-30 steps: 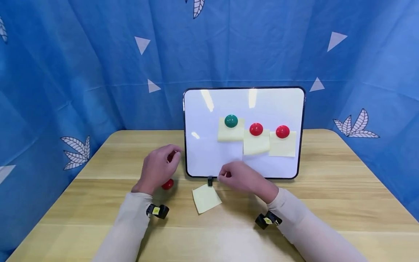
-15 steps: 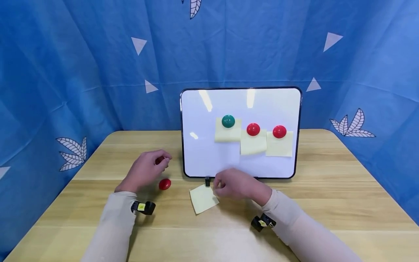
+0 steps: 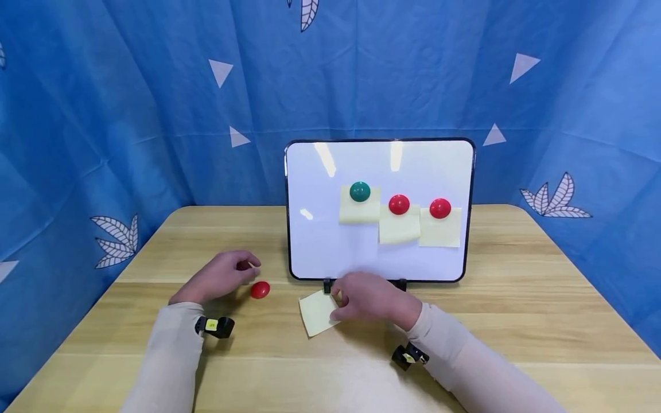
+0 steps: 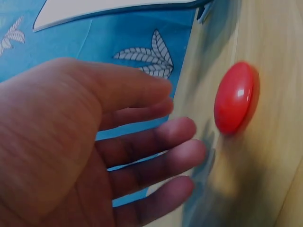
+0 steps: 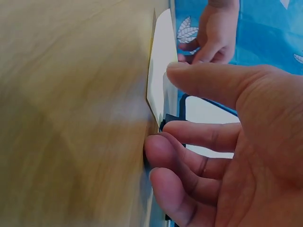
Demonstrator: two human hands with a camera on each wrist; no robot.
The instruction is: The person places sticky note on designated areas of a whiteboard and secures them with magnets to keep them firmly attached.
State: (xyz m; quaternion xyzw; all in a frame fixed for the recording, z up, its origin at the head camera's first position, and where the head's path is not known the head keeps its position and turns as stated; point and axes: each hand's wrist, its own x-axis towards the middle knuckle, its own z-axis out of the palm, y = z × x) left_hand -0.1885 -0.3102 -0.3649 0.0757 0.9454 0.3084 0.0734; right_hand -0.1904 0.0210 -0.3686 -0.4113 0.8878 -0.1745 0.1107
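My left hand [image 3: 219, 278] hovers over the table at the left, its fingers loosely bent and holding nothing. Just beyond its fingertips a round red magnet [image 4: 234, 98] lies on the wood. My right hand [image 3: 369, 298] is at the right edge of a pale yellow sticky note [image 3: 316, 314] lying on the table in front of the board. In the right wrist view, thumb and index finger are spread apart beside the note [image 5: 161, 66], with nothing pinched between them. The other right fingers are curled. In the head view the hand covers the note's right corner.
A whiteboard [image 3: 320, 246] with a black frame stands on small black feet [image 3: 327, 286] behind the hands. A green magnet [image 3: 360, 191] and two red magnets, the middle one [image 3: 399, 204] included, sit on three sticky notes there. A blue curtain [image 3: 155, 115] hangs behind the table.
My left hand has drawn left and down, away from the board, uncovering the red magnet. My right hand has come lower onto the loose note's edge, with thumb and index finger parting.
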